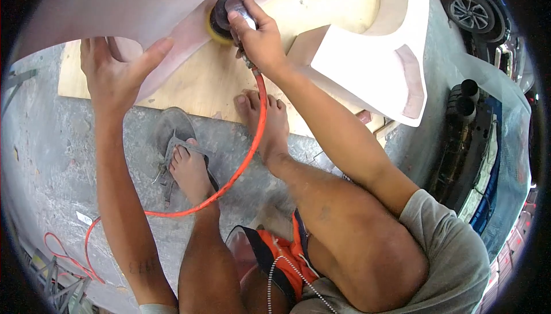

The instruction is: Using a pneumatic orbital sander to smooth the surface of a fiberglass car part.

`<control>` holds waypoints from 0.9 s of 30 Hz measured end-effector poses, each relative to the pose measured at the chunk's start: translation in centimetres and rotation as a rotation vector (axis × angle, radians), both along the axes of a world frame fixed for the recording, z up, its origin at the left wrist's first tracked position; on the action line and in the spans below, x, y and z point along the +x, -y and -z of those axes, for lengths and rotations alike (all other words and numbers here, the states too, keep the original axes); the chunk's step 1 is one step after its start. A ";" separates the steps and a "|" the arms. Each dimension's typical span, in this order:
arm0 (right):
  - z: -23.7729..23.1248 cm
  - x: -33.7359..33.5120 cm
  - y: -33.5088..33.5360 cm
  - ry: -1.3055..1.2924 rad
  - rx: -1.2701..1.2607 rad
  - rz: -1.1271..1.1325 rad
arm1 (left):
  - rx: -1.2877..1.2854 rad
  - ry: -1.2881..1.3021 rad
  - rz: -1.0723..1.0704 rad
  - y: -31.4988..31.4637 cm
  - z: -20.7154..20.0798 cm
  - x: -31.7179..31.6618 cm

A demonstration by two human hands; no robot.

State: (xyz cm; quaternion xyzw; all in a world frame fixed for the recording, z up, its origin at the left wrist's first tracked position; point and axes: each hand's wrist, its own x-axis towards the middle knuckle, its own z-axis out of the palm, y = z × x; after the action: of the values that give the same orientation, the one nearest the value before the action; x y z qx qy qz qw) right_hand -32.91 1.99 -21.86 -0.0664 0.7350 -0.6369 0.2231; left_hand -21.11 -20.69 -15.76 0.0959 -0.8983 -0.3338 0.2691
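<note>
My right hand (261,36) is wrapped round an air sander (241,13) with a metal body, a black head and a yellow-edged pad. The pad rests against the pinkish, dusty edge of a large pale moulded panel (132,7) at the upper left. An orange air hose (255,136) runs from the sander's handle down to the left. At the panel's lower edge, my left hand (115,70) holds it, the thumb stretched out to the right and the fingertips hidden behind the panel. Below the panel lies a wooden board (183,93), with my bare right foot on its edge.
A white moulded part (367,67) with a pinkish patch sits on the board's right side. My left foot wears a grey sandal (175,133) on the concrete floor (138,170). A dark car wheel (470,13) and plastic sheeting (511,159) stand at the right. Metal stands (54,282) are at the lower left.
</note>
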 end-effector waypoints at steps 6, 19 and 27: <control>-0.4 1.6 1.3 0.063 0.026 -0.086 | -0.063 -0.032 -0.015 0.0 -0.4 -0.4; -1.2 2.2 2.0 0.056 0.039 -0.136 | -0.095 0.000 -0.024 0.0 -0.1 0.0; -1.0 3.3 2.9 0.030 0.053 -0.253 | -0.115 -0.011 -0.038 0.2 0.0 -0.4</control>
State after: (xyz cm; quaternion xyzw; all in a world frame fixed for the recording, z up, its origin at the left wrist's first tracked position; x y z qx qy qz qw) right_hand -29.60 -0.88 -20.89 -0.1432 0.7340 -0.5848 0.3141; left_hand -21.53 -20.90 -15.73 0.0954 -0.9125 -0.2772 0.2853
